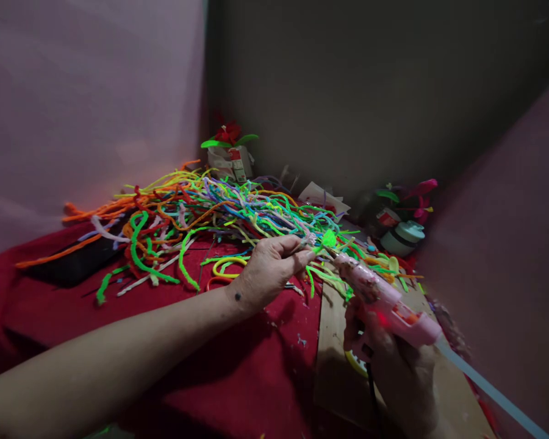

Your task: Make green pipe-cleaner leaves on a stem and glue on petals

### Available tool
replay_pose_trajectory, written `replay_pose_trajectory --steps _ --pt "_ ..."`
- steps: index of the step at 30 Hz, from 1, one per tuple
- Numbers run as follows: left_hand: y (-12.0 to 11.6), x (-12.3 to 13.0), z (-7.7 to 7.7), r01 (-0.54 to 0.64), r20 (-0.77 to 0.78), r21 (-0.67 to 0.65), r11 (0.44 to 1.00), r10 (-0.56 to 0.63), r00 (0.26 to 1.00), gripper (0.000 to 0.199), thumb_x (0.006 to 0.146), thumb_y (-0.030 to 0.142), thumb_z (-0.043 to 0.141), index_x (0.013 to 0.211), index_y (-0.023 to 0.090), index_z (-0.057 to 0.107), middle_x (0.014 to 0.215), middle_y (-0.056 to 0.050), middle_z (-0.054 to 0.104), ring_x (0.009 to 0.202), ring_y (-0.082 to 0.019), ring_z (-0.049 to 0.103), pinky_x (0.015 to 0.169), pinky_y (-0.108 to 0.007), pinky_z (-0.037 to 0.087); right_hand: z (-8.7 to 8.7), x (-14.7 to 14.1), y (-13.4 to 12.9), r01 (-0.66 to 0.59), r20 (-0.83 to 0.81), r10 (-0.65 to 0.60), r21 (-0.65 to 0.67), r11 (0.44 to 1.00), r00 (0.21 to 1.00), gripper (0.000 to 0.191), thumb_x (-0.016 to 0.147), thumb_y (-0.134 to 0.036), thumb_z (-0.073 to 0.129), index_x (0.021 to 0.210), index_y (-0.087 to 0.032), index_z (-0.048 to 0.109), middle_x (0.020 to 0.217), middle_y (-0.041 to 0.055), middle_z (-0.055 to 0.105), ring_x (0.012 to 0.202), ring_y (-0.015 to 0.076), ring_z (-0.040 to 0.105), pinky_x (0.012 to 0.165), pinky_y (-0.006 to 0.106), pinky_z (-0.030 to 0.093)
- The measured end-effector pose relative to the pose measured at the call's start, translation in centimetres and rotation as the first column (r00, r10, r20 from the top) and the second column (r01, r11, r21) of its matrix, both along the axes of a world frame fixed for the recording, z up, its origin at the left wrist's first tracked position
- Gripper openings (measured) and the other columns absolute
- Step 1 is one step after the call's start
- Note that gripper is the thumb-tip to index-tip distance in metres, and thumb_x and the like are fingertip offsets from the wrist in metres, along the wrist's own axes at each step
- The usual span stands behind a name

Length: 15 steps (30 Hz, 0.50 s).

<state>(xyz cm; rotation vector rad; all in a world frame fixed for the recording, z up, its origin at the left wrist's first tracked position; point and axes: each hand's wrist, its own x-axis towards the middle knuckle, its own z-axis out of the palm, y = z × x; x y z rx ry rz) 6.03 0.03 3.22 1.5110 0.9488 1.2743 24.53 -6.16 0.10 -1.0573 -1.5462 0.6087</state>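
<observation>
My left hand [271,268] pinches a small bright green fuzzy piece [329,239] between thumb and fingers, near the middle. A pink glue gun [375,289] is gripped in my right hand [388,347], its nozzle pointing up and left, close beside the green piece. Whether the nozzle touches the piece I cannot tell. A pale glue stick [489,381] sticks out of the gun's rear. Behind both hands lies a large heap of colourful pipe cleaners [251,204].
A red cloth [238,360] covers the table, with a brown board [343,378] at the right. Yellow-handled scissors [229,266] lie behind my left wrist. A red flower [229,132], a pink flower [423,195] and a pale lidded jar [402,236] stand at the back.
</observation>
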Motion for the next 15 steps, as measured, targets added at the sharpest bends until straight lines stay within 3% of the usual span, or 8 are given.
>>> replay_pose_trajectory --steps 5,10,15 --pt "0.2 0.0 -0.4 -0.004 0.008 -0.002 1.000 0.004 1.000 0.020 0.079 0.024 0.056 0.062 0.014 0.057 0.058 0.002 0.049 0.056 -0.008 0.043 0.056 -0.021 0.034 0.6 -0.5 0.0 0.104 -0.150 -0.132 -0.182 0.978 0.980 0.025 0.078 -0.034 0.060 0.102 -0.024 0.062 0.056 -0.0002 0.055 0.038 0.0113 0.046 0.031 0.022 0.040" --pt "0.2 -0.1 -0.3 -0.013 0.004 0.005 1.000 0.013 1.000 0.021 0.079 0.025 0.056 0.061 0.014 0.056 0.056 0.003 0.050 0.055 -0.008 0.043 0.056 -0.021 0.034 -0.2 0.0 0.0 0.061 -0.189 -0.095 -0.176 0.982 0.977 0.015 0.078 -0.034 0.059 0.090 -0.024 0.063 0.058 0.0004 0.058 0.041 0.0131 0.049 0.031 0.023 0.041" --pt "0.2 0.0 -0.2 -0.014 -0.013 0.012 1.000 0.014 1.000 0.021 0.078 0.025 0.056 0.061 0.013 0.055 0.057 0.003 0.050 0.056 -0.007 0.043 0.055 -0.021 0.034 -0.5 0.1 -0.2 0.126 -0.132 -0.155 -0.203 0.971 0.979 0.015 0.077 -0.036 0.061 0.072 -0.022 0.062 0.051 0.0002 0.055 0.040 0.0123 0.049 0.033 0.023 0.042"
